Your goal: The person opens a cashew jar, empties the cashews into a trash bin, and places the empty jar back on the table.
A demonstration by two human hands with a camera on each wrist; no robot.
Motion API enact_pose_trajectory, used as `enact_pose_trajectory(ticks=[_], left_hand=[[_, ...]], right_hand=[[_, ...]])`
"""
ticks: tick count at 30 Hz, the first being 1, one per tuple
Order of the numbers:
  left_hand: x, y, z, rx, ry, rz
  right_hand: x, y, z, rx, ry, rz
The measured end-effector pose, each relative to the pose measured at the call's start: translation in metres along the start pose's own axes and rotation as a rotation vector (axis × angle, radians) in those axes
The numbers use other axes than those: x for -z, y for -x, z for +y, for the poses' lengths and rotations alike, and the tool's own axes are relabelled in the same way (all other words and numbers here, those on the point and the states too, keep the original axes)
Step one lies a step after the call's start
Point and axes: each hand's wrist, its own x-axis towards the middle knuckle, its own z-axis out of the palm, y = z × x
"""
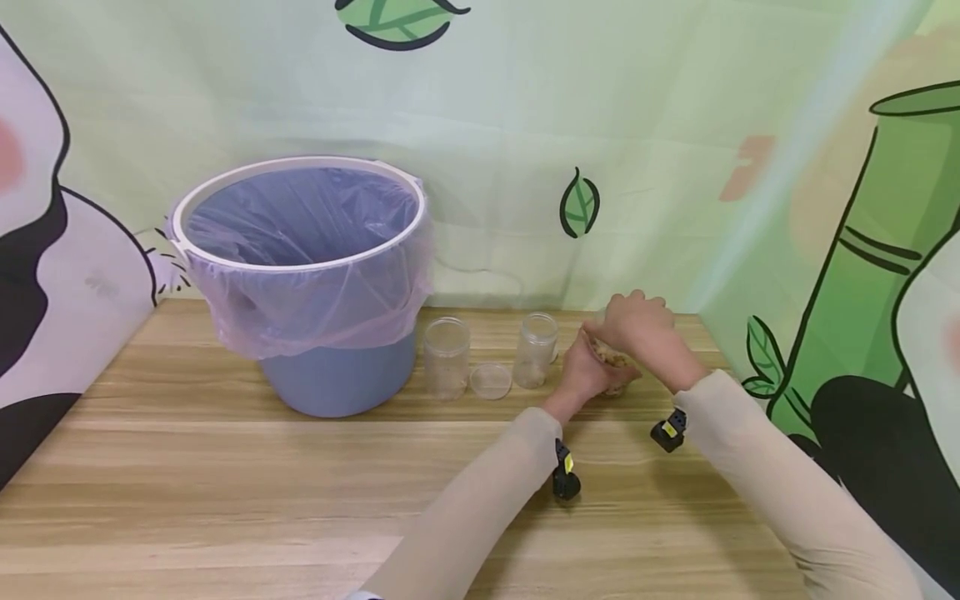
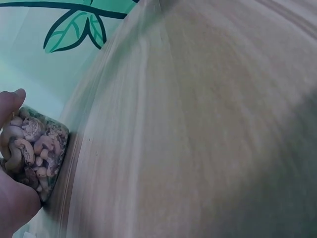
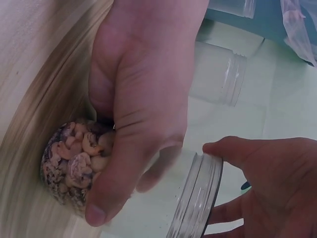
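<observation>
My left hand [image 1: 587, 367] grips a clear plastic jar [image 1: 609, 357] around its body. Pale brown and dark curled pieces, nuts or shells by their look, fill the jar's lower part [image 2: 37, 148]. In the right wrist view the thumb and fingers of my left hand [image 3: 143, 109] wrap the jar, its upper part see-through. My right hand [image 1: 637, 323] is over the jar's mouth. Its thumb and fingers [image 3: 277, 178] hold the rim, on what looks like a clear lid [image 3: 210, 191]; the rim is partly hidden.
Two clear jars [image 1: 447, 358] [image 1: 536, 350] stand left of my hands, a clear round lid [image 1: 491, 381] lying between them. A blue bin [image 1: 337, 379] with a thin plastic liner [image 1: 315, 308] stands further left. Behind the wooden table [image 1: 262, 500] hangs a printed cloth [image 1: 495, 125].
</observation>
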Motion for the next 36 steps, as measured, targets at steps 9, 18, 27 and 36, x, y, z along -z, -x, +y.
enact_pose_trajectory(ticks=[9,18,27,36], left_hand=[[0.004,0.001,0.001,0.082,0.088,-0.042],[0.009,0.001,0.003,0.052,0.008,-0.104],[0.013,0.0,0.001,0.017,-0.026,-0.141],[0.013,-0.002,0.002,-0.008,-0.076,-0.131]], right_hand=[[0.003,0.003,0.007,0.114,-0.028,0.0],[0.005,-0.001,0.016,0.312,-0.09,-0.041],[0.013,-0.007,0.035,0.546,-0.128,-0.128],[0.023,-0.012,0.05,0.746,-0.188,-0.278]])
